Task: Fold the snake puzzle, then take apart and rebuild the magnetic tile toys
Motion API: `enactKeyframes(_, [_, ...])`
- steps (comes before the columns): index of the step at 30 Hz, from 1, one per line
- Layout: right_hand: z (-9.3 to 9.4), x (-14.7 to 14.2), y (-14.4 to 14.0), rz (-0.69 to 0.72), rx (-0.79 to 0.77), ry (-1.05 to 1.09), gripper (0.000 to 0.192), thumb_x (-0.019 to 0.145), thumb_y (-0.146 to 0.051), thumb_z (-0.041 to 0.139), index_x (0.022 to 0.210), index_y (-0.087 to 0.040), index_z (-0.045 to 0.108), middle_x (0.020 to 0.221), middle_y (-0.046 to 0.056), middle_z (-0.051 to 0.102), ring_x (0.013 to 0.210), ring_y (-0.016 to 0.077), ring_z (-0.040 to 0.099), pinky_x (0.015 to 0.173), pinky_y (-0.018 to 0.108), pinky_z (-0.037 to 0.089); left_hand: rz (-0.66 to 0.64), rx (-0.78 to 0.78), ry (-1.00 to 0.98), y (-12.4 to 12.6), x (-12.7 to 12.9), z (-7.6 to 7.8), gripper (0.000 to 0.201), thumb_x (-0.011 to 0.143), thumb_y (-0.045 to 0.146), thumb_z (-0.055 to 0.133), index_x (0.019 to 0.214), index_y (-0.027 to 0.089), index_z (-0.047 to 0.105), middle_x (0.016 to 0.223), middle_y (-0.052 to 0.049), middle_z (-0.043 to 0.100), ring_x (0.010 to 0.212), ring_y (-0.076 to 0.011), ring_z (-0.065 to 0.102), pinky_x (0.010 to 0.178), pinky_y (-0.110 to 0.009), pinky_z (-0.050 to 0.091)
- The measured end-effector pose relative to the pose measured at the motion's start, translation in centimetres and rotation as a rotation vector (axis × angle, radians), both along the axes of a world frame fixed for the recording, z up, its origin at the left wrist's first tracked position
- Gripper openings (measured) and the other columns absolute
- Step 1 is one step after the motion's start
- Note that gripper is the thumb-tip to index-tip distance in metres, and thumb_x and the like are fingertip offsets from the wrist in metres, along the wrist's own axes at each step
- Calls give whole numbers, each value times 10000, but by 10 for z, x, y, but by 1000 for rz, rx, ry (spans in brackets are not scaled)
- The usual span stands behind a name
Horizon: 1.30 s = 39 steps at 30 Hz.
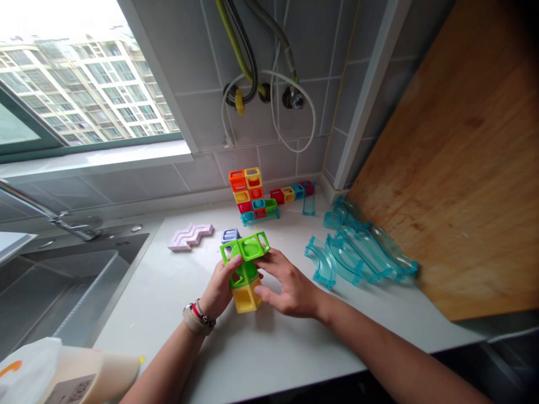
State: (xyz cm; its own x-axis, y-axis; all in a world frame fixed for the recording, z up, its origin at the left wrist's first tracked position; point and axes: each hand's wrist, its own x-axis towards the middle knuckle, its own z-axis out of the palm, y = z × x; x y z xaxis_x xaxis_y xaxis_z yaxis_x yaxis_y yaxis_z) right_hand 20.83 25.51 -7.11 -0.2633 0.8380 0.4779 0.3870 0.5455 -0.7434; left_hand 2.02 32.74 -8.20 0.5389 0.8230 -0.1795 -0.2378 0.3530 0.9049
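Observation:
Between my hands are joined plastic cube blocks: green blocks [251,247] on top and a yellow block [245,298] at the bottom. My left hand [219,286] grips the green part from the left, its thumb across the front. On the other side, my right hand [290,283] holds the blocks with fingers behind and thumb near the yellow one. Just behind them lies a small bluish-purple block [229,235]. Farther back stands a stack of coloured cube blocks [249,193] with a clear blue piece at its base.
Clear blue curved track pieces [357,255] lie at right, before a leaning wooden board [455,185]. A row of coloured cubes [288,194] sits by the wall. Lilac zigzag pieces [190,236] lie left, near the sink [126,264] and faucet [54,213]. A white container [71,370] stands at front left.

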Motion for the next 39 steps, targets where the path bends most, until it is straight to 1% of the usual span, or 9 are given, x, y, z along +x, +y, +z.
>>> enactKeyframes(8, [4,-1,-1,62,-22,-30,717,877,-245,705,1540,-269,432,1549,79,466,1442,280,386,1234,458,299,-31,11,-72,3,-1,-2,422,875,390,728,1218,149,684,1061,-117,773,892,-277,751,742,-344,607])
enactKeyframes(16, [-1,1,1,104,-44,-11,710,899,-276,693,1551,-278,413,1531,79,482,1428,273,411,1221,440,320,9,6,-72,2,-1,-2,413,867,369,737,1219,158,693,1006,-93,785,822,-242,749,734,-314,581])
enactKeyframes(25, [-3,-1,0,66,-19,-63,727,875,-290,719,1542,-265,432,1557,93,457,1456,286,380,1241,477,296,5,-45,-87,1,0,-1,457,869,392,733,1260,160,683,1075,-103,781,955,-284,744,840,-353,575])
enactKeyframes(27, [-6,-3,1,49,-14,-49,688,880,-261,704,1524,-257,463,1534,91,491,1442,278,412,1232,470,324,15,-56,-89,2,0,-2,449,865,384,739,1250,160,686,1070,-101,782,947,-279,746,834,-349,579])
enactKeyframes(30, [-11,-6,0,-53,-11,74,499,923,-200,627,1417,-254,592,1454,75,588,1387,250,506,1205,445,380,55,-53,-122,4,0,-4,429,862,377,748,1230,162,692,1080,-97,778,968,-273,743,871,-359,578])
enactKeyframes(32, [-14,-7,0,-134,-41,187,375,954,-200,589,1315,-258,669,1369,62,659,1320,233,578,1172,435,423,97,-51,-168,6,0,-4,416,869,390,745,1217,168,695,1132,-96,766,1043,-281,726,937,-382,563])
enactKeyframes(34, [-15,-8,0,-189,-130,266,313,949,-263,630,1256,-257,691,1313,61,687,1232,230,636,1089,425,499,123,-62,-216,7,-1,-4,420,882,418,732,1225,180,690,1216,-97,740,1150,-300,687,1010,-414,534])
enactKeyframes(37, [-18,-11,1,-233,-325,313,506,826,-394,789,1286,-244,642,1348,92,640,1119,241,673,879,380,596,124,-88,-269,8,-1,-5,447,904,457,706,1267,198,674,1324,-100,690,1307,-323,587,1078,-456,495])
enactKeyframes(39, [-20,-13,2,-224,-419,338,606,766,-416,832,1300,-229,615,1306,107,650,1046,234,687,770,342,606,115,-91,-284,8,-1,-5,457,912,450,702,1294,203,660,1359,-103,669,1354,-324,545,1096,-469,485])
